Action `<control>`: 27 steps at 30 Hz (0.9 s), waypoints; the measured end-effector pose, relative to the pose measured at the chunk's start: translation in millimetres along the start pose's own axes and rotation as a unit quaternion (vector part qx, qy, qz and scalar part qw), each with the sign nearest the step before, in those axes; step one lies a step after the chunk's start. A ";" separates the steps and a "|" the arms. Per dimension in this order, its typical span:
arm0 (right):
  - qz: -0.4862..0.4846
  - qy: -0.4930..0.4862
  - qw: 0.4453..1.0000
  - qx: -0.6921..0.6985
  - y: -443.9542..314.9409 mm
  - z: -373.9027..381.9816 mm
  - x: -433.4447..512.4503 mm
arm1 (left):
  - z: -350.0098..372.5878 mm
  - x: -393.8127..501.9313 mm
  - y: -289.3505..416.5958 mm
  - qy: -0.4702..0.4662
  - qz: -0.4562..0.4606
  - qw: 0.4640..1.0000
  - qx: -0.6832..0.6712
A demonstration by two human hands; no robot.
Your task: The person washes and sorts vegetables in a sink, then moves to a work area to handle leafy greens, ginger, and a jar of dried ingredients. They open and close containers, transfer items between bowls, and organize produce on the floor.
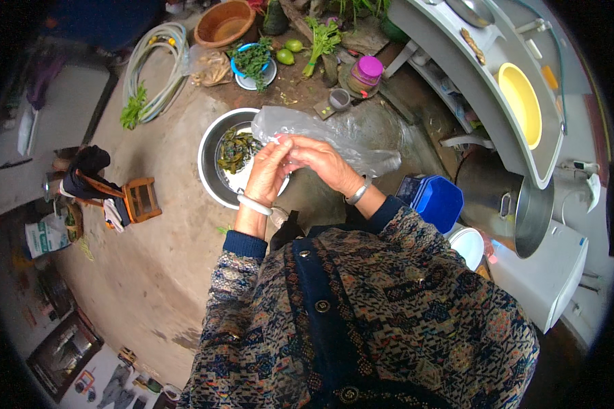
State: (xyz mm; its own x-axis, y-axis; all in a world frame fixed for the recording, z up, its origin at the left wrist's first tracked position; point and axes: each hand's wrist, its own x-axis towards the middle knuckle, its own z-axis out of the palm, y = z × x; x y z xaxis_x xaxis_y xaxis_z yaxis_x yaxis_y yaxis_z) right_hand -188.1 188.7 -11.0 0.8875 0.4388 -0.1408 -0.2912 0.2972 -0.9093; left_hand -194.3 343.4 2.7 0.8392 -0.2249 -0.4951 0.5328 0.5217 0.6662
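Observation:
Both hands meet in front of me at the edge of a clear plastic bag [332, 135]. My left hand [267, 171], with a pale bangle at its wrist, pinches the bag's edge between thumb and fingers. My right hand [323, 159], wearing a silver bracelet, grips the same edge from the other side; some fingertips are hidden. The bag hangs loosely out to the right, and I see nothing inside it. Below the hands a steel basin [205, 171] stands on the floor. Dark green, wilted leafy vegetables [233, 153] lie in it, partly covered by my left hand.
Beyond the basin sit a brown tub [225, 23], leafy greens [252, 60], green fruits [285, 56] and celery [321, 41]. A coiled hose [133, 61] and wooden chair [142, 199] are leftward. Rightward stand a sink counter [483, 76], blue box [437, 202] and large steel pot [491, 199].

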 end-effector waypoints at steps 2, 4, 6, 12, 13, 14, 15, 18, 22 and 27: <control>-0.007 0.004 0.998 -0.060 -8.0 4.6 -7.6 | -24.9 10.3 -11.2 0.040 0.019 0.999 -0.022; -0.091 0.037 0.963 -0.251 -5.9 -6.7 -12.1 | -34.8 19.0 -12.4 0.058 0.035 0.997 -0.038; -0.133 0.088 0.933 -0.321 -0.6 -30.6 -17.3 | -30.6 22.7 -10.3 0.058 0.050 0.994 -0.072; 0.087 0.100 0.714 -0.688 24.0 -95.1 -17.0 | -13.2 31.6 2.9 0.085 0.046 0.991 -0.093; 0.104 0.131 0.726 -0.667 33.1 -107.6 -13.3 | -17.3 32.6 6.3 0.114 0.055 0.991 -0.049; 0.120 0.162 0.737 -0.645 41.9 -120.8 -8.7 | -22.0 33.5 10.1 0.142 0.065 0.988 -0.005; 0.137 0.190 0.747 -0.622 47.1 -129.1 -3.6 | -27.5 31.7 13.9 0.173 0.074 0.981 0.039; 0.041 0.254 0.846 -0.467 29.4 -142.5 10.9 | -47.1 29.9 17.2 0.220 0.061 0.959 0.168; 0.116 0.199 0.874 -0.429 10.6 -143.6 27.4 | -47.4 33.6 16.3 0.263 0.055 0.939 0.214; 0.126 0.187 0.831 -0.509 19.2 -159.9 37.9 | -64.9 44.8 4.8 0.218 0.118 0.923 0.293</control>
State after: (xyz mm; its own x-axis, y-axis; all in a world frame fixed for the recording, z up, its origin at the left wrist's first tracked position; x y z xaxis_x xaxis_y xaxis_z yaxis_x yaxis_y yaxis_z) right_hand -103.0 75.4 -96.5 0.9483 0.0282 -0.3163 -0.2007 -0.7187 -0.6657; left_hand -161.1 389.2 -52.4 0.8840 0.2580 -0.3898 0.4150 -0.0497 0.9084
